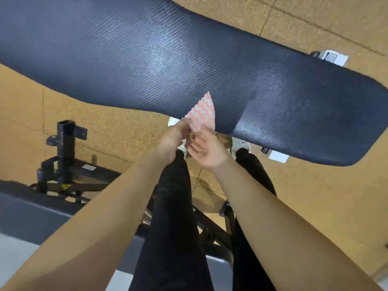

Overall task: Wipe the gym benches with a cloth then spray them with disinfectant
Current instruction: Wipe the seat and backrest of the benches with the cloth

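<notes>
- Tan tiled floor (315, 185) fills the background, with seams running across it.
- A black ribbed bench (147, 59) lies across the upper half. Its left end is cut off by the picture edge and its rounded right end lies in view.
- The cloth (201, 114), pink and white zigzag, stands up over the bench's near edge, its point over the pad. Its lower part is hidden behind the hands.
- The left hand (172, 139) has its fingers curled, pinching the cloth's lower left side.
- The right hand (206, 152), palm up, curls its fingers onto the cloth's lower edge. The fingertips are blurred and hard to tell apart.
- White shoes (241, 145) are mostly hidden under the near edge, and black trousers (174, 206) cover the legs.
- A second bench (31, 215), grey, is cut off at the lower left, with its black frame (65, 148) beside it.
- Bare floor shows beyond the far edge and to the right of the legs.
</notes>
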`<action>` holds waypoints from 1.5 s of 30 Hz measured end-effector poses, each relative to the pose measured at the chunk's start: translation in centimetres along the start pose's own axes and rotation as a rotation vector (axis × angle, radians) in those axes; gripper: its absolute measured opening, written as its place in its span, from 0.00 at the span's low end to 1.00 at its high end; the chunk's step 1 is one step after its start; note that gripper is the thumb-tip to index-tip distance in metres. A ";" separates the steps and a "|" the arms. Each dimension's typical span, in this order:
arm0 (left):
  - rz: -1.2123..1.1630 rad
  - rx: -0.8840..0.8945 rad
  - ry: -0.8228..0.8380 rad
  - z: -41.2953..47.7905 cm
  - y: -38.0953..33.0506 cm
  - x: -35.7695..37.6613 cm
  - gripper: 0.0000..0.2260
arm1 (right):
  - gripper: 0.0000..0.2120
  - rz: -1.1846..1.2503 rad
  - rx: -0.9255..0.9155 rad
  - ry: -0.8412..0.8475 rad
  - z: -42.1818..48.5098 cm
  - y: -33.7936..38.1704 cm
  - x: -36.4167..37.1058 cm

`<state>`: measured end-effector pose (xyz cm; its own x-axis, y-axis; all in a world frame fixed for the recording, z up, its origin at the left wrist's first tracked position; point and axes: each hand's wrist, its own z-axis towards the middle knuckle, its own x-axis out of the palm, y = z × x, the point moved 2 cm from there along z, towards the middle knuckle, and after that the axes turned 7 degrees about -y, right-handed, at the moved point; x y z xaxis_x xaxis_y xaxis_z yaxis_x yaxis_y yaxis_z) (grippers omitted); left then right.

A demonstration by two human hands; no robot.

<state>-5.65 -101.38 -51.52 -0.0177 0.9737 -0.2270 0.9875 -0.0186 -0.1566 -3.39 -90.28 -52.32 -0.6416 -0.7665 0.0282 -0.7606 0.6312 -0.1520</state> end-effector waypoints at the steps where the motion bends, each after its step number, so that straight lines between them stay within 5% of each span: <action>1: 0.043 0.029 0.012 0.2 -0.3 -0.5 0.16 | 0.10 0.081 -0.012 -0.017 0.4 -0.2 0.9; 4: 0.055 0.169 -0.065 0.5 -1.4 -2.3 0.13 | 0.05 0.293 -0.036 -0.074 1.7 -0.1 2.4; 7: 0.364 0.565 -0.301 1.3 -2.3 -4.6 0.08 | 0.06 0.499 -0.052 -0.102 2.3 -0.4 2.5; 10: 0.860 0.908 -0.230 1.7 -2.4 -5.0 0.15 | 0.12 0.589 -0.073 -0.037 3.4 -0.7 2.2; 13: 1.254 1.050 -0.090 0.9 -1.5 -4.0 0.25 | 0.15 0.692 -0.110 -0.123 3.0 -0.4 0.8; 16: 1.520 0.984 -0.033 0.4 -0.6 -2.7 0.34 | 0.09 0.755 -0.156 -0.121 2.2 0.5 -1.2; 22: 1.623 0.847 -0.093 0.0 0.2 -1.1 0.41 | 0.10 0.787 -0.194 -0.132 2.1 2.5 -5.5; 31: 1.555 0.690 -0.235 -1.4 0.7 2.8 0.41 | 0.11 0.769 -0.195 -0.088 1.0 5.1 -11.9; 37: 1.440 0.594 -0.411 -2.3 0.1 7.6 0.35 | 0.22 0.790 -0.141 -0.104 0.7 7.5 -17.1; 41: 1.515 0.815 -0.429 -4.0 -0.3 11.1 0.30 | 0.23 0.805 -0.160 -0.095 0.7 8.6 -20.6; 45: 1.602 1.011 -0.184 -5.7 0.6 16.7 0.33 | 0.22 0.828 -0.188 -0.088 0.6 9.7 -24.0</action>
<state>-4.50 -83.87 -49.87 0.6103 -0.1226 -0.7826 -0.3569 -0.9246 -0.1335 4.72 -65.86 -55.05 -0.9939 -0.0511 -0.0981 -0.0587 0.9953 0.0769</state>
